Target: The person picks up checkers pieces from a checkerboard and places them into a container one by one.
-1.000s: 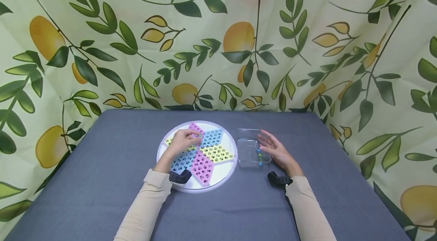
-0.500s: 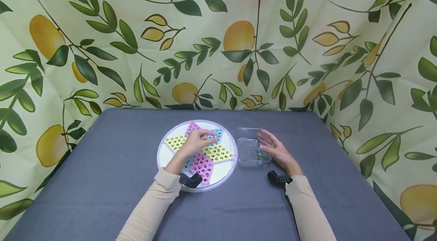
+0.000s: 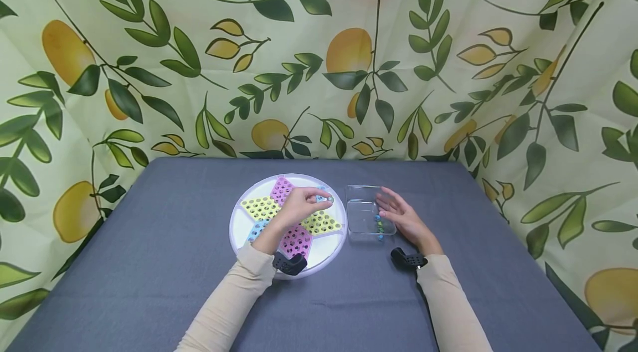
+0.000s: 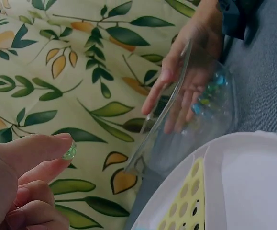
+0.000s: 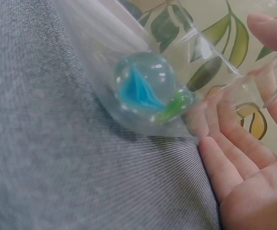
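Note:
Between thumb and index finger, my left hand (image 3: 299, 208) pinches a clear green marble (image 4: 69, 151), above the right part of a round white Chinese checkers board (image 3: 326, 246). The board has a star of pink, yellow and blue panels full of holes; hand and wrist cover part of it. To its right is a clear rectangular container (image 3: 363, 234), with several blue and green marbles (image 5: 145, 86) along its right side. My right hand (image 3: 407, 224) is against the container's right wall, fingers extended, seen through the clear side in the left wrist view.
A dark grey cloth (image 3: 174, 252) covers the table. Behind it hangs a curtain (image 3: 299, 92) printed with leaves and yellow fruit, which also runs along both sides. Each wrist wears a black camera band (image 3: 290, 263).
My left hand has moved right across the board, from the pink and blue panels toward the container, with the marble between its fingertips. My right hand and the container have stayed put.

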Tool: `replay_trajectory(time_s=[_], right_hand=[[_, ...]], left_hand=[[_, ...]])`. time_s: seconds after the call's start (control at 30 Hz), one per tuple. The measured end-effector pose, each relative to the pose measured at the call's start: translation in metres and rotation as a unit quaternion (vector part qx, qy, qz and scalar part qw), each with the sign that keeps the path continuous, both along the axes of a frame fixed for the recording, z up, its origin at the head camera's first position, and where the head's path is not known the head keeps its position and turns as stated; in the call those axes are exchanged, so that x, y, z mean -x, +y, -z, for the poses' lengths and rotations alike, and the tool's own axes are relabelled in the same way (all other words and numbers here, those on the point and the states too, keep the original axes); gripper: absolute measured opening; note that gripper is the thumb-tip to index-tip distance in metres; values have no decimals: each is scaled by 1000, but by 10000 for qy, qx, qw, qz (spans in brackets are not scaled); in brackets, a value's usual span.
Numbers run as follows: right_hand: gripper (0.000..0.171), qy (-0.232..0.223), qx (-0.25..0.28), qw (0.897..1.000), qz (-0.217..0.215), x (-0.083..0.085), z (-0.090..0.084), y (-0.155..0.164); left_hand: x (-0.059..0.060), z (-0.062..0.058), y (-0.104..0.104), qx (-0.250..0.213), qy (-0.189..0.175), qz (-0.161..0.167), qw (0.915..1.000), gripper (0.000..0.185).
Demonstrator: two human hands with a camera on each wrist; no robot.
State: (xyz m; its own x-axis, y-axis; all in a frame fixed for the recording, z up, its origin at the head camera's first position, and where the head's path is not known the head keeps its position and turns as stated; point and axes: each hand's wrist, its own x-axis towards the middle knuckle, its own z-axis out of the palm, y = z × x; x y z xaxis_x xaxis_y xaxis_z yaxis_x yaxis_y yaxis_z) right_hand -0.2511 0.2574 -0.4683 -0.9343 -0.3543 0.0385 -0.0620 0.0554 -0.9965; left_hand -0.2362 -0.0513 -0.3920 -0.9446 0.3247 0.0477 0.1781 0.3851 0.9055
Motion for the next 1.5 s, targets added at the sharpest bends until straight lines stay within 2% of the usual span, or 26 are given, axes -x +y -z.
replay_trajectory(time_s=[0.23, 0.63, 1.13, 1.33, 1.5], right_hand=[[74, -3, 32, 10000, -3, -1, 1, 0], [75, -20, 137, 9999, -49, -2, 0, -1], [75, -113, 27, 9999, 21, -2, -4, -2], [76, -136, 6, 9999, 29, -2, -4, -3], [76, -127, 23, 9999, 28, -1, -4, -2]], left_hand=[[0, 0, 8, -28, 201, 180, 9996, 28], [0, 5, 25, -265, 231, 554, 9978, 31], [-7, 8, 41, -235, 73, 572, 9981, 28], [-7, 14, 46, -319, 13, 591, 9977, 27], [-7, 19, 50, -219, 144, 636, 9976, 25]])
